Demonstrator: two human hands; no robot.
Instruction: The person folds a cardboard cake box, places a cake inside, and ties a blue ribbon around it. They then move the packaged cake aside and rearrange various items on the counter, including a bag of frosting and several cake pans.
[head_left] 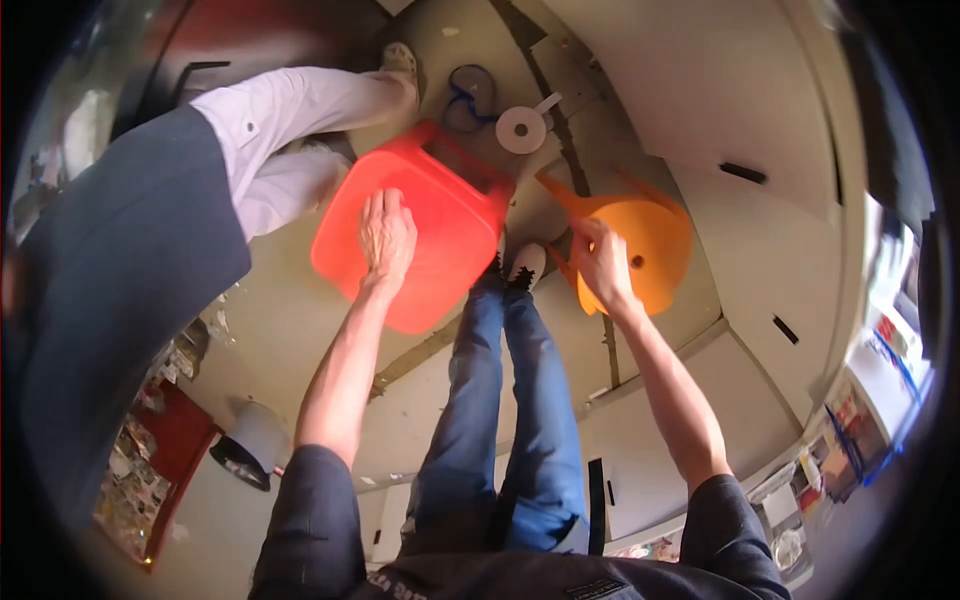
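I'm watching from above: the left hand [386, 237] lies flat on the seat of the red stool [455, 225], palm down and fingers stretched together. Just right of the red stool, the right hand [603, 268] clasps the near rim of the orange stool [658, 238], fingers curled over the edge as far as I can judge. For steady handling I'd want that flat left palm shifted to a proper hold on the red stool's rim, and both stools level, clear of the person's own shoes [524, 266] between them. Beyond the red stool a white tape roll [521, 129] lies on the floor. To its left stands another person in pale trousers [300, 105]. The stool legs are hidden beneath the seats, the right thumb is out of sight, and the fisheye edges blur the shelves badly.
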